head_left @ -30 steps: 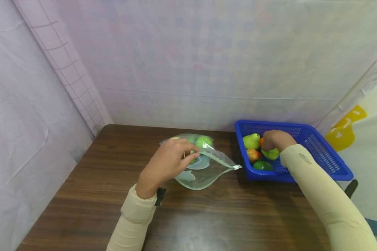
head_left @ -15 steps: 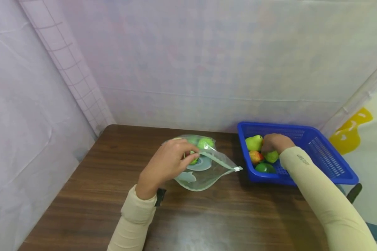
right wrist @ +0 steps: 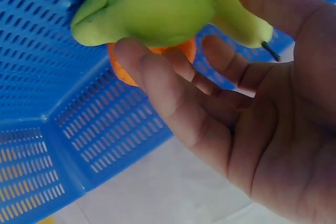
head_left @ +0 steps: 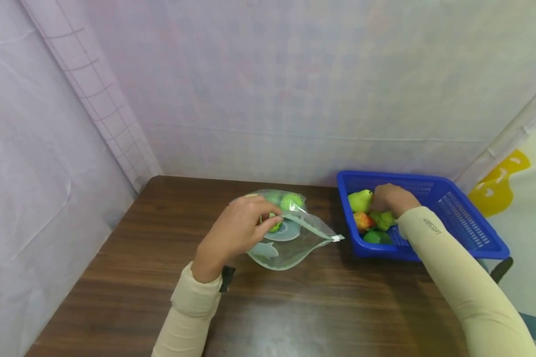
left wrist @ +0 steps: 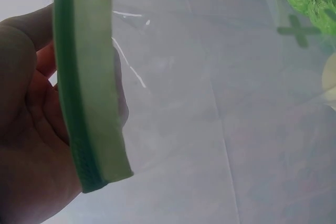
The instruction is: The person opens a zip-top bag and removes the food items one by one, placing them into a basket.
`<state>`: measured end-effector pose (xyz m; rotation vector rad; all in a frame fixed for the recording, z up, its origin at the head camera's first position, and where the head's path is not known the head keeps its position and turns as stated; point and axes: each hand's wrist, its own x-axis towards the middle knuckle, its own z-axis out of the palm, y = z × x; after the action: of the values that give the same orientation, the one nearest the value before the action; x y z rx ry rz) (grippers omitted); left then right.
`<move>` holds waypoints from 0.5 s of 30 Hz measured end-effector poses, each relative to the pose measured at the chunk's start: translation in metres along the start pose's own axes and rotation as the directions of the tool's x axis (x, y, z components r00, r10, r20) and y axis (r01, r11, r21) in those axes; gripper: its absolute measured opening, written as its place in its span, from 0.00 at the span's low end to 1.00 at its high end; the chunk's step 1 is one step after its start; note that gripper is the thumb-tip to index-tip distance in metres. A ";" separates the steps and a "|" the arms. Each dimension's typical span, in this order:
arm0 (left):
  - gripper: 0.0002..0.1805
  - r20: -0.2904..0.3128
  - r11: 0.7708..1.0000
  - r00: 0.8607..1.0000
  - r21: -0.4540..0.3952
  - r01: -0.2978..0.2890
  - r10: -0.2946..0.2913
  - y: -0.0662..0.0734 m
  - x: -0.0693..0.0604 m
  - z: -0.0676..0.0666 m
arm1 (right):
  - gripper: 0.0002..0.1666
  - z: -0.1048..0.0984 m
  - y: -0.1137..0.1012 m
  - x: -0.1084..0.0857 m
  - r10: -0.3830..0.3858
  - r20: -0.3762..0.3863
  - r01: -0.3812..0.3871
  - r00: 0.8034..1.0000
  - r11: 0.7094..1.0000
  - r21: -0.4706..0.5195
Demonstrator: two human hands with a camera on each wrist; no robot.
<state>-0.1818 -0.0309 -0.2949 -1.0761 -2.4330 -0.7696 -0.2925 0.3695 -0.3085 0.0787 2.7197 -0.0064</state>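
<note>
My left hand [head_left: 238,230] pinches the rim of a clear zip bag [head_left: 290,253] with green edging; round green pieces [head_left: 292,202] lie inside it. In the left wrist view the hand [left wrist: 37,129] is behind the green zip strip [left wrist: 92,87]. Reaching into the blue basket [head_left: 429,181], my right hand [head_left: 395,199] has its fingers spread and slightly bent. In the right wrist view that hand [right wrist: 262,114] has fingertips beside a creased green vegetable [right wrist: 157,14], over an orange piece [right wrist: 123,69] and near a pear [right wrist: 236,14]. Whether the fingertips touch it, I cannot tell.
Also in the basket are a red-yellow fruit [head_left: 363,221] and a dark green piece [head_left: 377,237]. The brown table [head_left: 268,307] meets pale cloth walls at its back. A yellow shape [head_left: 496,191] hangs at the right, above a dark green item [head_left: 502,269].
The green vegetable under my right hand has shifted and turned in the basket. The orange piece seen beside the hand a second ago is hidden in the head view. My left hand keeps its pinch.
</note>
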 end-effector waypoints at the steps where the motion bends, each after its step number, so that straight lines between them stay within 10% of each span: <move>1: 0.04 0.002 1.000 1.000 0.004 0.006 -0.006 0.000 -0.001 0.000 | 0.19 -0.002 -0.001 -0.001 -0.004 -0.008 0.005 1.000 1.000 0.006; 10: 0.04 -0.013 1.000 1.000 0.007 0.007 -0.007 -0.001 -0.003 -0.003 | 0.31 -0.037 -0.021 -0.032 -0.088 -0.110 0.095 0.990 0.994 0.057; 15: 0.05 -0.027 1.000 1.000 0.016 0.013 -0.013 -0.001 -0.003 -0.002 | 0.30 -0.062 -0.046 -0.074 -0.156 -0.325 0.175 0.933 0.984 0.029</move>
<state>-0.1805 -0.0346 -0.2954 -1.0385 -2.4223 -0.7624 -0.2529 0.3201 -0.2224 -0.1465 3.0450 -0.1327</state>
